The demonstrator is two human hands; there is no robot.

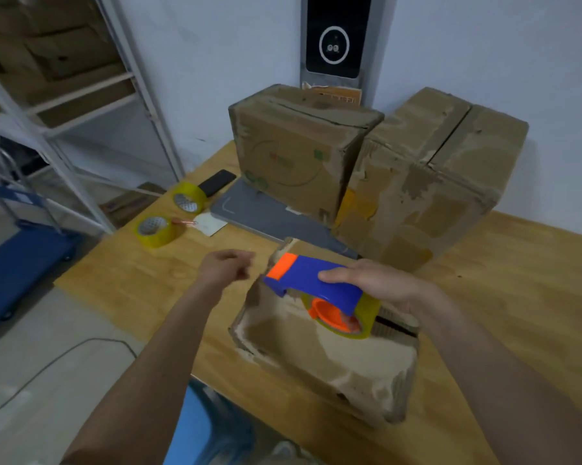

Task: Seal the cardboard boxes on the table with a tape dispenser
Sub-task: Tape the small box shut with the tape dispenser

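A worn cardboard box [326,354] lies near the front edge of the wooden table [518,297]. My right hand [380,283] grips a blue and orange tape dispenser [313,280] loaded with a yellowish tape roll, held on top of that box. To the left of the box's far corner my left hand [227,265] hovers above the table with its fingers loosely curled and nothing in it. Two larger cardboard boxes stand at the back: one at centre [296,156], one to the right [434,182].
Two yellow tape rolls [189,198] [153,229] lie at the table's left edge, near a black phone [217,182], a paper slip [210,223] and a grey laptop [269,216]. A white metal shelf [81,112] and a blue trolley [18,263] stand to the left.
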